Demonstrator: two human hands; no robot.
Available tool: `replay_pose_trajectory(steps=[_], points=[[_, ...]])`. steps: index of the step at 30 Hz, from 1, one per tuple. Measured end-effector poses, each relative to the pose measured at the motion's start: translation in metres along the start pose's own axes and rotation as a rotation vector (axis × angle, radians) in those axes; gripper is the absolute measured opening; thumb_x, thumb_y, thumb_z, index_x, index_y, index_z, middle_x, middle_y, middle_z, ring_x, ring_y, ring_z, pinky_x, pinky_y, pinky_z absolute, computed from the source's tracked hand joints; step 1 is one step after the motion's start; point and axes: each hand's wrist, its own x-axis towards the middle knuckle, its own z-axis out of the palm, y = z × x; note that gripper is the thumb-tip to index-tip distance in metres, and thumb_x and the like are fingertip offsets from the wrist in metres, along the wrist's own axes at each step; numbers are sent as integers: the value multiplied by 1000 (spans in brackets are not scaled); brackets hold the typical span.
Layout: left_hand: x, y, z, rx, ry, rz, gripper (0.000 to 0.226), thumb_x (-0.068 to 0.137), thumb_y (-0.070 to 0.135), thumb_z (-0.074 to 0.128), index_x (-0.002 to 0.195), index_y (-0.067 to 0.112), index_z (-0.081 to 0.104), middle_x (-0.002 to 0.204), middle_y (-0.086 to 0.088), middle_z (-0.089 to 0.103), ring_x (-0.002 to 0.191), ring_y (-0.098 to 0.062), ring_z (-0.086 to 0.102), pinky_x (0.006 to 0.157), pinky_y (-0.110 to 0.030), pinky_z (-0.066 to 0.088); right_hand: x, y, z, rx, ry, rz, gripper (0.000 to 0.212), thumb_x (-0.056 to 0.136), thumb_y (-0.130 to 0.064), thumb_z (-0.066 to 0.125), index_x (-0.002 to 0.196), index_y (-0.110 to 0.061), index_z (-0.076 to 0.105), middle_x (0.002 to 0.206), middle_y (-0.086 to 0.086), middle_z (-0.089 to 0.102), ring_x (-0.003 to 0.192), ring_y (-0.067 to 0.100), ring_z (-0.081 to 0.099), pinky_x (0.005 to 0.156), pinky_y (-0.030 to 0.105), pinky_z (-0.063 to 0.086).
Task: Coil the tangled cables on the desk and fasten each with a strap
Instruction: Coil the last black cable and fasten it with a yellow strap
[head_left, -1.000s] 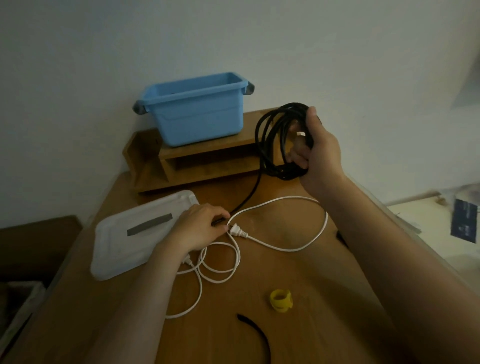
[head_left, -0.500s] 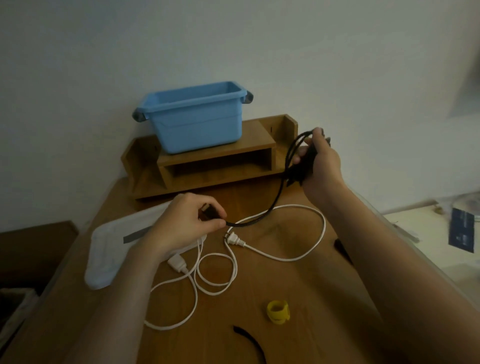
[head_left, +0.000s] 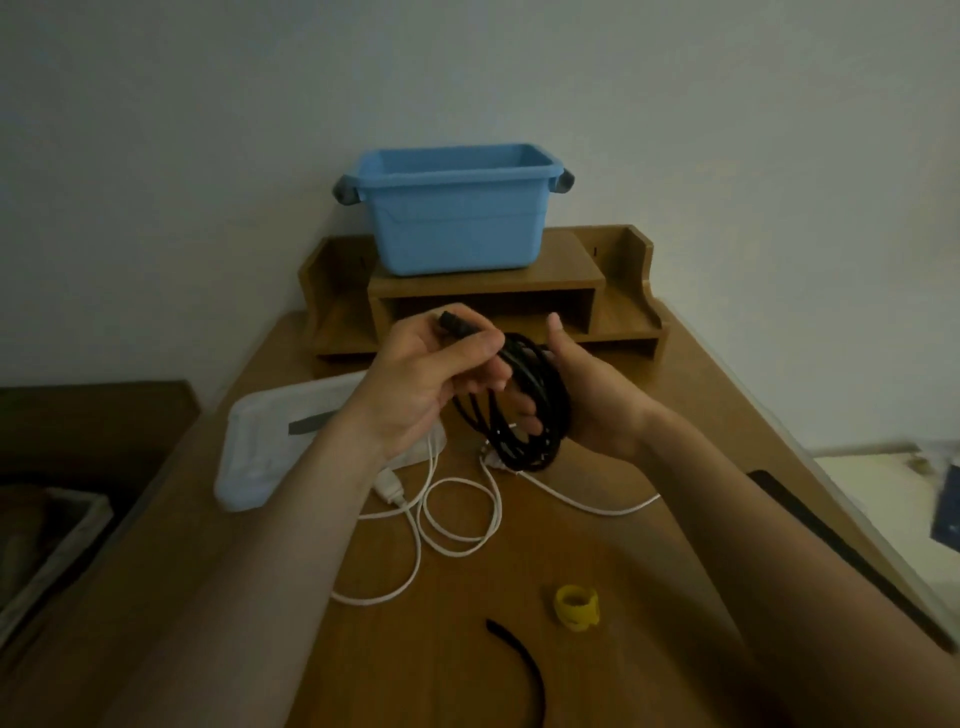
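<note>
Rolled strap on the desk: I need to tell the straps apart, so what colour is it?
The rolled strap is yellow, clearest in the head view.

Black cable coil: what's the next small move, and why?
Probably lay the black plug end pinched by the left hand against the coiled black cable in the right hand: it is the last loose length, and the flat black strap lies unused.

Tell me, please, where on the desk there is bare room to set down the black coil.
Bare desk lies back right, between the right hand holding the black coil, the organizer and the desk's edge. Another patch lies front left, below the white lid and left of the left forearm. The middle is crowded: white cable loops, yellow strap, black strap.
</note>
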Motion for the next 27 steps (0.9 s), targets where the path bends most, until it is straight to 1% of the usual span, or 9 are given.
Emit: replay_pose_trajectory(steps=[3,6,8,10,13,17,19,23,27], points=[[1,-6,-2,-51,173,-12,12,84,22,73,89,12,68,75,-5,72,69,-15,69,66,-26,53,-1,1,4,28,-150,-36,76,95,-76,27,117,-10,59,75,5,46,63,18,45,73,30,45],[3,-9,1,17,308,-19,15,84,23,75,91,11,69,76,-2,73,69,-12,67,64,-26,51,-4,-1,2,-105,-181,-127,41,98,-40,58,122,-6,58,70,-2,48,60,14,42,67,29,40],[3,-11,1,173,385,-27,12,86,20,78,93,12,72,78,1,74,70,-8,68,63,-21,52,-3,-3,0,-123,-180,-105,31,102,-19,56,126,1,57,65,-4,47,56,13,40,65,31,37],[3,-16,-5,410,409,-23,16,86,23,80,98,17,73,90,5,74,81,-3,69,73,-22,55,-4,-4,-5,-95,-227,-55,31,103,-19,53,126,2,58,62,-2,39,53,13,38,65,32,37],[2,-11,-11,703,188,28,26,94,26,71,120,26,70,113,15,70,107,3,63,96,-29,54,-4,-4,-11,-131,-287,-5,36,102,-26,53,122,3,61,58,-2,34,48,12,36,60,32,40],[-4,-2,5,698,-238,-53,55,85,43,77,135,27,63,112,14,72,105,-4,68,91,-26,57,-12,-12,-14,-159,-393,-1,28,98,-37,62,87,-12,69,52,-7,41,43,8,38,55,30,38],[-6,-6,8,727,-280,-71,52,77,38,87,125,28,68,102,11,74,99,-6,70,86,-32,58,-18,-17,-17,-223,-418,7,31,99,-39,62,79,-16,70,50,-8,43,42,8,38,54,30,37],[-5,-8,8,714,-232,-86,21,83,33,83,98,20,74,84,0,74,81,-17,72,79,-47,60,-23,-19,-25,-227,-299,13,39,87,-36,77,94,2,66,53,-2,53,46,11,51,58,26,48],[-13,-14,17,760,-140,34,18,92,32,74,102,17,73,76,1,73,69,-11,72,68,-30,60,-35,-14,-19,-317,-76,-83,4,93,-14,72,95,-11,73,71,11,66,64,20,64,71,30,57]])
